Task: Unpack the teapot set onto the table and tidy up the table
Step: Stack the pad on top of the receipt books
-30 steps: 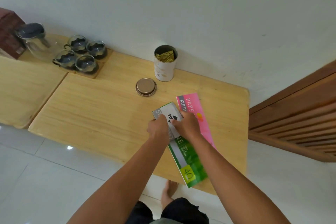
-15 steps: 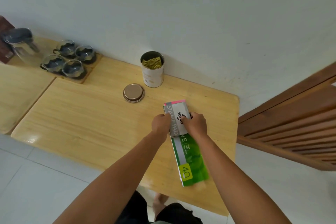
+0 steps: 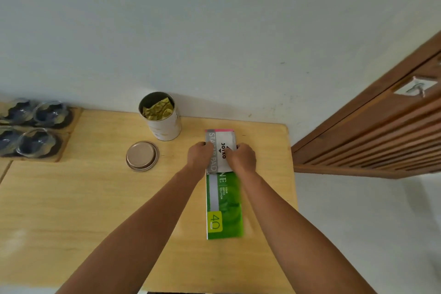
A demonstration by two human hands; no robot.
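A grey and white stamp pad box (image 3: 220,150) lies on top of a long green box (image 3: 224,207), with a pink box edge (image 3: 220,130) showing beneath at the far end. My left hand (image 3: 200,154) grips the stamp pad box's left side and my right hand (image 3: 241,156) grips its right side. The stack rests on the wooden table (image 3: 83,210) near its right edge. Several glass cups (image 3: 35,126) sit on a wooden tray at the far left. The teapot is out of view.
An open white tin (image 3: 163,118) with a gold foil bag inside stands by the wall. Its round lid (image 3: 142,155) lies on the table in front of it. A slatted wooden door (image 3: 372,141) stands at the right. The white wall is behind the table.
The stack has been turned and squared up, so the green box now covers the pink one and lies straight. The view has shifted right, and the teapot has left the frame.
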